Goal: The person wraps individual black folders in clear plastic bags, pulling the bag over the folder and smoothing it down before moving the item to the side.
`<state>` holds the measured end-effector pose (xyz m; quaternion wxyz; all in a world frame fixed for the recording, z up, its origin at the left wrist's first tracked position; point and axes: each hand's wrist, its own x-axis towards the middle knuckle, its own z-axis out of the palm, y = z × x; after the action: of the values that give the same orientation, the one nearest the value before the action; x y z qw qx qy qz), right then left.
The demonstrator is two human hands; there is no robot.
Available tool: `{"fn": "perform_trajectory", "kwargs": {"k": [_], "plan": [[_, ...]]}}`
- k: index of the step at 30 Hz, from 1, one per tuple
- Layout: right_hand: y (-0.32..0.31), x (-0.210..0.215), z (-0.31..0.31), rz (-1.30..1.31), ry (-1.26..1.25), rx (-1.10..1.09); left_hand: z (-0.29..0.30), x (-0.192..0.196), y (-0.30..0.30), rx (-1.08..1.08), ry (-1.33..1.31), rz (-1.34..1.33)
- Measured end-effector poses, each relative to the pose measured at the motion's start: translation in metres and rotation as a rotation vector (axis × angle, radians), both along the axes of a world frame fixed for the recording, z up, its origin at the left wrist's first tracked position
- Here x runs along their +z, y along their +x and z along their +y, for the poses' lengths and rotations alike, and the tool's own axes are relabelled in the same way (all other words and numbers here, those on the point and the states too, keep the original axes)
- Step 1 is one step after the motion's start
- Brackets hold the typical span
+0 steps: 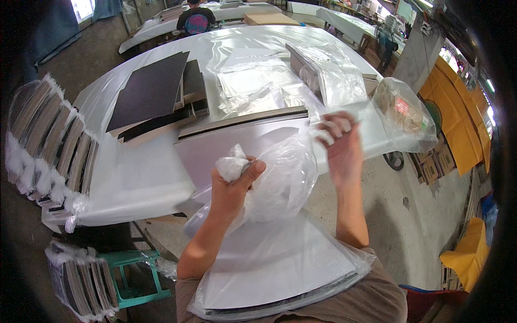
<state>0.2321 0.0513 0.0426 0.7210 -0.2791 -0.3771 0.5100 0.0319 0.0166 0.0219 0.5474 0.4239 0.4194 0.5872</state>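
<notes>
My left hand is closed round the gathered neck of a clear plastic bag, and a crumpled tuft pokes up above the thumb. The bag rests against my body. Inside its lower part lies a stack of flat sheets, white on top with dark edges below. My right hand is raised to the right of the bag, apart from it. Motion blurs its loosely curled fingers; they look apart with nothing between them, and white coverings show on several. Just beyond the bag, a board stack stands at the table edge.
Dark boards lie on the plastic-covered table, near loose clear bags and a wrapped stack. Bundled boards stand at left, above a green stool. A filled bag sits at the right corner. Someone sits farther back.
</notes>
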Motion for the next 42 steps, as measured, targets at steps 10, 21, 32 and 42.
{"fn": "perform_trajectory", "kwargs": {"k": [10, 21, 32, 42], "plan": [[0.007, -0.001, -0.001, 0.004, 0.05, -0.037, -0.017, -0.013, -0.006, -0.115, 0.043, 0.224], [0.001, 0.004, -0.006, -0.223, 0.085, -0.023, -0.025, -0.029, -0.005, -0.087, 0.216, 0.302], [-0.026, -0.014, -0.031, -0.577, 0.414, 0.432, -0.004, -0.015, 0.004, -0.275, -0.064, 0.022], [-0.013, -0.018, -0.027, -0.399, 0.128, 0.334, -0.013, -0.006, 0.006, -0.095, 0.004, 0.165]]}}
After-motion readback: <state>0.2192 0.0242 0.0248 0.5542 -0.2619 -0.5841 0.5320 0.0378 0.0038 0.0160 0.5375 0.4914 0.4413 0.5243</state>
